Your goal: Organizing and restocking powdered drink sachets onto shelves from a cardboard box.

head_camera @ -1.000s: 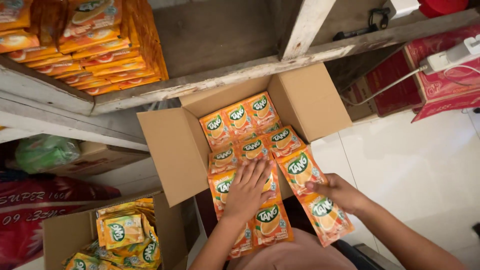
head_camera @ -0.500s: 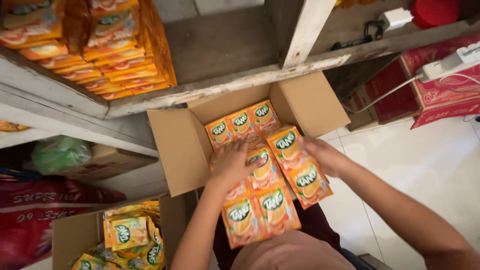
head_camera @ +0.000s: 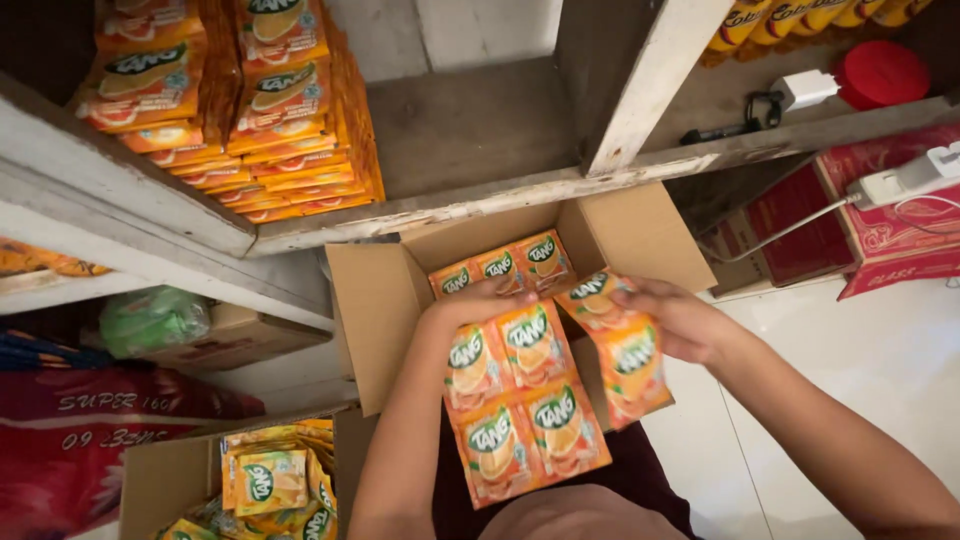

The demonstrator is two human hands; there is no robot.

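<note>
Sachet strip [head_camera: 525,400] now lifted from cardboard box [head_camera: 385,300] | your left hand [head_camera: 470,300] grips its top | right hand [head_camera: 680,320] clasps second strip [head_camera: 625,350]

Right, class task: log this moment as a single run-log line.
left hand: holds orange sachet strip | right hand: holds second sachet strip | place: over open cardboard box | shelf: sachet stacks

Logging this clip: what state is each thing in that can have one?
Carton: flaps open, sachets inside.
Sachet sheet: lifted over the carton, hanging down.
Left hand: grip shut on sachet sheet.
Right hand: grip shut on sachet strip.
Lower box: open, filled with sachets.
Shelf stacks: piled neatly.
</note>
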